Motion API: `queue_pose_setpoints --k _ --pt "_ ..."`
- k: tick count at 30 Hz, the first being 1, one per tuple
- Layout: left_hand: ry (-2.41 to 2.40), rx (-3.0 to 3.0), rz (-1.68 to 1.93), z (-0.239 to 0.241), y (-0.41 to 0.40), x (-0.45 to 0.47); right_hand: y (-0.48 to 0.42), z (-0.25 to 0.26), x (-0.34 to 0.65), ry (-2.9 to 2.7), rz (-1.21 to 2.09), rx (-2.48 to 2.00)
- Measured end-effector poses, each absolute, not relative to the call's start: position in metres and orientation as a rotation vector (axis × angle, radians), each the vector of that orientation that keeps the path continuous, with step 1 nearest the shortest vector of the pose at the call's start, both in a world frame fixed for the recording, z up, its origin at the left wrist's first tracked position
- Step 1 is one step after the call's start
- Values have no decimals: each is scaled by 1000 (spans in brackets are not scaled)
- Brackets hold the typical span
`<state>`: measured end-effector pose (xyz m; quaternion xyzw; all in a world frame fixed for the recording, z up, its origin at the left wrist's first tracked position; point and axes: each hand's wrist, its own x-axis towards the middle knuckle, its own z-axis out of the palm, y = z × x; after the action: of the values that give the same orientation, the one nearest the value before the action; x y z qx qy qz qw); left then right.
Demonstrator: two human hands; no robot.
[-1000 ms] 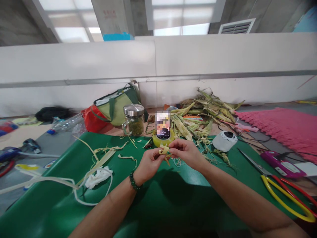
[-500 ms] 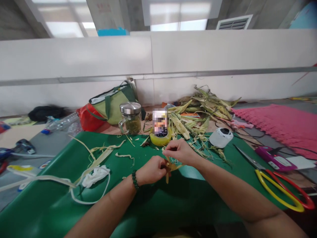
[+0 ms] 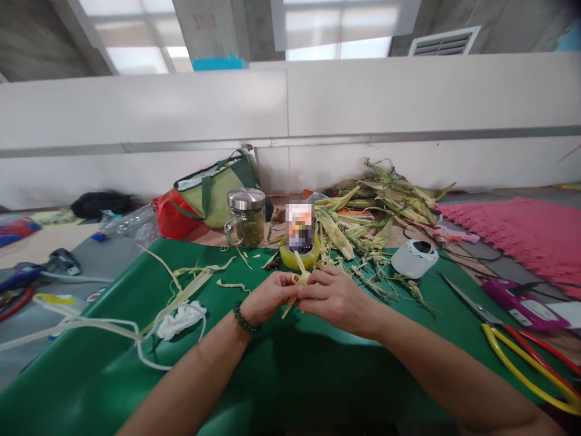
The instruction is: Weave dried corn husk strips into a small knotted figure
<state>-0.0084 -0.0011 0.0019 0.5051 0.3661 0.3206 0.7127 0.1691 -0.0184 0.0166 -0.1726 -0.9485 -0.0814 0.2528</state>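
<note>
The husk strip (image 3: 296,286) sits at the centre of the frame, just above the green mat (image 3: 136,345). I pinch it from both sides. My left hand (image 3: 267,297) has thumb and fingertips closed on its near left part, and my right hand (image 3: 338,298) is closed on it from the right, so the two hands almost touch. One pale end pokes up toward the yellow tape roll (image 3: 305,259), and another slants down and left below my knuckles.

I think the strip handles like dry, brittle leaf. The pinches should sit close to the bend, and the pressure should be firm and even, not a twist, so that it doesn't split along the grain.

A little above centre, a phone (image 3: 299,227) stands in the tape roll, just behind my fingers. A sharp lift of the strip could knock it over. The glass jar (image 3: 246,218) stands to its left. A heap of husks (image 3: 376,209) spreads to the upper right, with stray bits reaching the mat near my right wrist. Loose strips (image 3: 193,283) and a white cord (image 3: 113,330) lie at left. Scissors (image 3: 521,351) lie at the right edge, well apart.
</note>
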Motion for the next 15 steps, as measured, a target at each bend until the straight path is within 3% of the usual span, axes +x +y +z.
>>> queue_pose_setpoints --k 11,15 --pt "826 1421 781 -4 -9 -3 -9 -2 161 -2036 544 -1020" --pt "876 1565 811 -6 -11 -3 -9 -1 159 -2063 474 -1097"
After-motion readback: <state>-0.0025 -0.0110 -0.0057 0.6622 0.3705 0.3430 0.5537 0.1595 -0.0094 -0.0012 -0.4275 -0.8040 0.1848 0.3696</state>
